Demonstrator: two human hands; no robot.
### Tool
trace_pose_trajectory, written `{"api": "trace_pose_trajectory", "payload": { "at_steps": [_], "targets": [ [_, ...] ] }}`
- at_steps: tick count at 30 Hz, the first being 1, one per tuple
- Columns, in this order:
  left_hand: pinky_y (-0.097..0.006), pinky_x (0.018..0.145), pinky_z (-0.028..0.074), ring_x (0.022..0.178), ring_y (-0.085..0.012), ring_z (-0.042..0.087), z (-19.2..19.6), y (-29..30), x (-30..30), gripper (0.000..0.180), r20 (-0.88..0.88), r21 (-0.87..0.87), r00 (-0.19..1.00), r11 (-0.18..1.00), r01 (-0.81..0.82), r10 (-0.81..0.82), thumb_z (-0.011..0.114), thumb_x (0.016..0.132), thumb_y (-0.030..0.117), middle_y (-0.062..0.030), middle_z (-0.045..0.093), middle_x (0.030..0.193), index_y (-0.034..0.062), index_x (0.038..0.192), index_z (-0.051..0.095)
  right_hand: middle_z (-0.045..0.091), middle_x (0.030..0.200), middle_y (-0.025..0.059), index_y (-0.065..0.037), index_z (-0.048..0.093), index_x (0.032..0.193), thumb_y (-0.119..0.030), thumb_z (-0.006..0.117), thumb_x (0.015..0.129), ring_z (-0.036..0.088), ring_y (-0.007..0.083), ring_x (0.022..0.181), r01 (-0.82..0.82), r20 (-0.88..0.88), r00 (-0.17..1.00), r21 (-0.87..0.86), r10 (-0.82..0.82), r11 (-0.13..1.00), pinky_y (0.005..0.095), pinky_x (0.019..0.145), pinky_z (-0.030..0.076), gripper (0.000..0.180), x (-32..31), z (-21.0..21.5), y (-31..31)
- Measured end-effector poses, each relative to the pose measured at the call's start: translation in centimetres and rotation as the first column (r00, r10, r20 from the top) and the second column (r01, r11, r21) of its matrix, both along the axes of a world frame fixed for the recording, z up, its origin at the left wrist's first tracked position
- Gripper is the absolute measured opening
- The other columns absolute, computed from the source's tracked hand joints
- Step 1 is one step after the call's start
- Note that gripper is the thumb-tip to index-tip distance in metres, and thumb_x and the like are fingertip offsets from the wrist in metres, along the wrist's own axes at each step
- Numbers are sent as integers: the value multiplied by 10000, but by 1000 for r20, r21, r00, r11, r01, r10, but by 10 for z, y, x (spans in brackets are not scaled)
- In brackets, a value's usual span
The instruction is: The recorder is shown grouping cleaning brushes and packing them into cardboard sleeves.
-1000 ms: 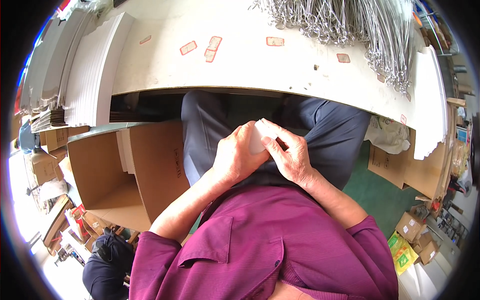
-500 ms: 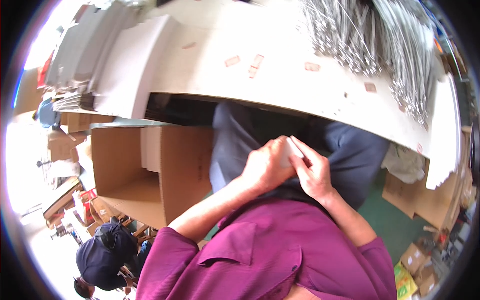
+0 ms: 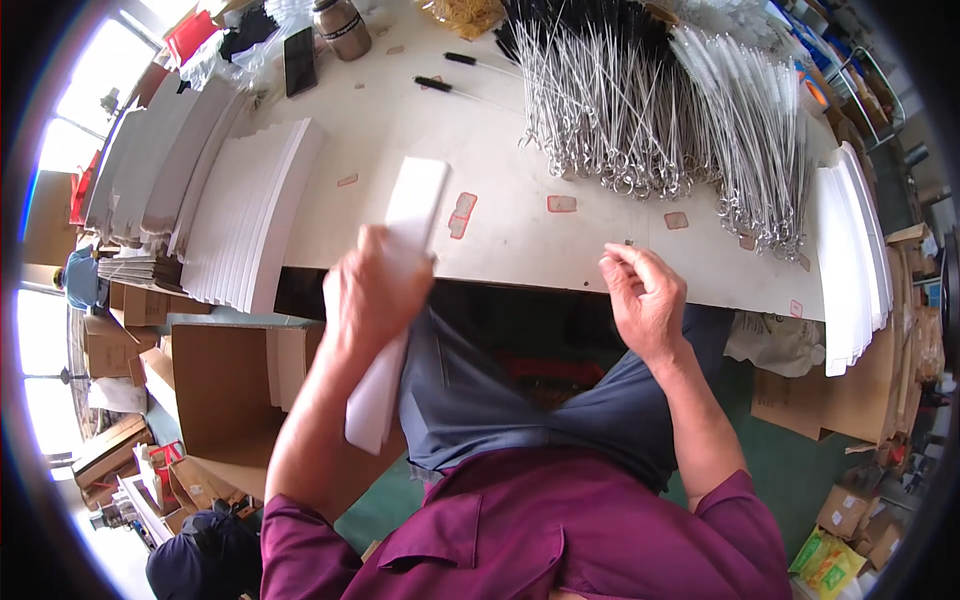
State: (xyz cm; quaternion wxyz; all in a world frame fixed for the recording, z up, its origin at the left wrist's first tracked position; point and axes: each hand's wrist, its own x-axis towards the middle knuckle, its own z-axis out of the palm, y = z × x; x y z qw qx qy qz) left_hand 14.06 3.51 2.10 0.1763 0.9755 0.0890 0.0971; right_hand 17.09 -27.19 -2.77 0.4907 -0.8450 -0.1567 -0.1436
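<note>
My left hand (image 3: 375,290) is wrapped round a long, narrow white box (image 3: 415,200), which slants up and to the right past the table's front edge. Its lower end shows below my wrist. Slight motion blur softens the fingers there. My right hand (image 3: 648,300) hovers at the front edge of the table, loosely curled, with nothing visible in it. Beyond it lies a big pile of wire-handled brushes with black bristles (image 3: 610,120) and looped ends. A bundle of pale-bristled wire brushes (image 3: 750,150) lies to its right.
A row of white boxes (image 3: 240,220) stands at the left of the white table (image 3: 500,220), more white boxes (image 3: 850,260) at the right. Two loose brushes (image 3: 435,84), a phone (image 3: 299,62) and a flask (image 3: 342,28) lie farther back. An open carton (image 3: 220,400) sits below left.
My hands were together over my lap around a white object. Now they are apart; my left hand has moved left with the white box, my right toward the table edge. The view has shifted too.
</note>
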Motion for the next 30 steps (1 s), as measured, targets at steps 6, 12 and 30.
{"api": "trace_pose_trajectory", "payload": {
  "at_steps": [6,12,30],
  "targets": [
    [-499,801,547,882,-425,698,7,39,109,550,15,274,994,956,-107,107,733,851,484,-267,704,874,-53,936,649,696,850,114,0,702,975,-56,705,912,662,207,635,74,82,994,-57,-70,996,303,588,528,84,23,-12,-13],
    [-459,849,543,933,-375,699,-3,-39,136,349,23,-116,969,962,246,-245,743,857,257,-220,707,920,13,1098,678,674,807,93,-10,688,919,-50,714,889,651,205,624,87,122,990,-98,-75,991,319,584,519,56,22,-11,-10],
    [-364,810,610,924,-228,709,-16,-47,161,214,26,-970,979,231,74,-204,644,953,135,-148,701,995,-70,1013,647,680,812,91,-25,681,889,-17,717,848,671,254,683,58,58,997,-55,-55,997,348,635,541,55,19,-5,-9]
  ]
}}
